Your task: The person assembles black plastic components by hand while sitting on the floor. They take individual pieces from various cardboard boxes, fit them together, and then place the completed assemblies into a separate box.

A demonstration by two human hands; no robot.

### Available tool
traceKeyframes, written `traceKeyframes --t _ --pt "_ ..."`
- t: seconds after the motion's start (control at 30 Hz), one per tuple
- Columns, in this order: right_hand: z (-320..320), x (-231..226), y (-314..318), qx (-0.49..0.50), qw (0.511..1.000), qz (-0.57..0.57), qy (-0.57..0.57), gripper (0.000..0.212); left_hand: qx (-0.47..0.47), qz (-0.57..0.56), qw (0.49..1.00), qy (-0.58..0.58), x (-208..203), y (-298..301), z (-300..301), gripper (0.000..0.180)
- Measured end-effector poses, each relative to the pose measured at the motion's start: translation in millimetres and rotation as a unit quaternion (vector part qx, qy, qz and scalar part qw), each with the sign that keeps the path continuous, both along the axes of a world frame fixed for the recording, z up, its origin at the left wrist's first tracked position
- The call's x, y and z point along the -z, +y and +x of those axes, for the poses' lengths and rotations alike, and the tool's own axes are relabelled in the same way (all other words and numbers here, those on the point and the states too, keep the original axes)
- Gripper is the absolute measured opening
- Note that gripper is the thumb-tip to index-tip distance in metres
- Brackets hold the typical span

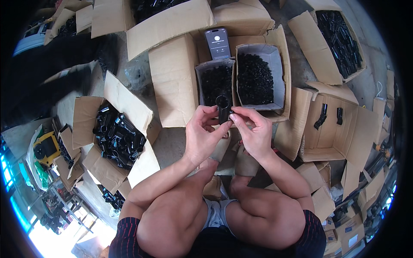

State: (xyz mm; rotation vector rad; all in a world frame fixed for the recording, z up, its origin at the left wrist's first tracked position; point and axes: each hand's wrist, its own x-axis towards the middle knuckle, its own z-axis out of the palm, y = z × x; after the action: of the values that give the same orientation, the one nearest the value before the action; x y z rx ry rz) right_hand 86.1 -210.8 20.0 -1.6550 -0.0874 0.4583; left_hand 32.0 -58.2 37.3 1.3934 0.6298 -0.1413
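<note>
My left hand (200,134) is closed around a black tubular part (223,108) with an open ring at its upper end. From the other side, my right hand (255,132) pinches with thumb and forefinger against that part's side. Whether a separate small piece sits between those right fingertips is too small to make out. Just beyond my hands are two inner cartons, a left one (203,64) and a right one (278,73), both filled with small black pieces.
A phone (218,44) leans behind the cartons inside a larger cardboard box (174,81). At left, an open box (88,105) holds many black parts like mine. The right-hand box (325,144) contains two black parts. Far right, another carton (312,47) is full. A person's dark-clothed legs (56,64) show at upper left.
</note>
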Motion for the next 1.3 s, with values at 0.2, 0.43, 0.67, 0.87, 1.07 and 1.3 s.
traceKeyframes --t 0.2,0.43,0.67,0.87,1.07,1.3 --pt "1.5 -1.9 0.7 -0.009 0.999 -0.027 -0.030 0.019 0.000 0.007 1.000 0.001 0.0 0.4 -0.7 0.043" --pt "4.3 -6.3 2.7 -0.028 0.987 -0.089 -0.131 0.016 -0.012 -0.001 1.000 0.005 -3.3 -0.2 -0.1 0.045" --pt "3.3 -4.2 1.9 -0.033 0.982 -0.087 -0.163 0.016 -0.024 -0.020 0.999 0.006 -1.6 -0.5 0.0 0.045" --pt "0.8 -1.5 2.2 -0.029 0.973 -0.084 -0.211 0.016 -0.017 -0.009 1.000 0.013 -3.0 0.7 0.7 0.043" --pt "0.0 0.0 2.2 -0.030 0.974 -0.087 -0.208 0.019 -0.012 -0.019 1.000 0.006 0.1 1.8 -0.5 0.040" --pt "2.5 1.3 0.7 -0.041 0.962 -0.100 -0.249 0.019 -0.011 -0.042 0.999 0.008 2.9 3.2 -1.3 0.039"
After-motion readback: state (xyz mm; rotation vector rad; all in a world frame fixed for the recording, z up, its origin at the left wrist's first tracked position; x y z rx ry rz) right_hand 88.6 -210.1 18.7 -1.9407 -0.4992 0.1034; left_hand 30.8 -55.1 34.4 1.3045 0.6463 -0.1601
